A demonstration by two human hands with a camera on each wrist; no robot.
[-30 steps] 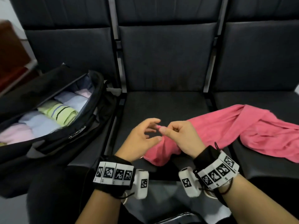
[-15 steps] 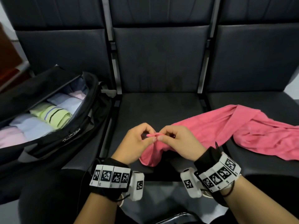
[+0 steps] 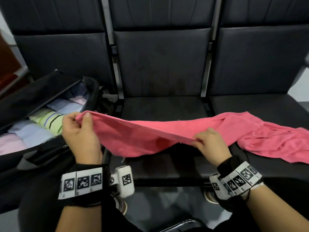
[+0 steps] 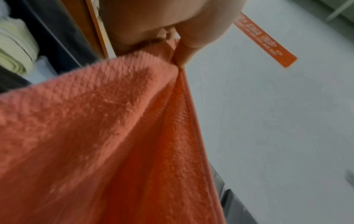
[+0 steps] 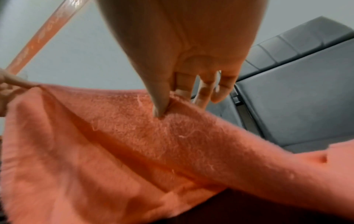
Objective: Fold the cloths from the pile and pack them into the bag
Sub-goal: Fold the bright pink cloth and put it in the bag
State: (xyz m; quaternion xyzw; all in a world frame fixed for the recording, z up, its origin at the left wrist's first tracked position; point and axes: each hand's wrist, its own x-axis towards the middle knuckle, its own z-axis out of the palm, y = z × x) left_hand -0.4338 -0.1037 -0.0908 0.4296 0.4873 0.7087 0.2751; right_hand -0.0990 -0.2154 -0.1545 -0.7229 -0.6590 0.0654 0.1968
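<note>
Over the middle seat of a row of dark padded chairs, held up and stretched a pink towel, its far end lying crumpled on the right-hand seat. Pinched one corner of the towel with the left hand, thumb on top and fingers curled beneath, raised just in front of the bag. Seen from the left wrist, gripped that corner tight between thumb and fingers, terry cloth hanging down from it. Pinched the towel's near edge with the right hand, lower and to the right, well apart from the left; from the right wrist, pressed the thumb into the pile against the forefinger, the other fingers loosely bent behind. Between the two hands, pulled the hem nearly taut, with a slack fold sagging below. On the left seat, stood an open black bag, packed with folded cloths: a green striped one, pale blue ones and pink ones.
</note>
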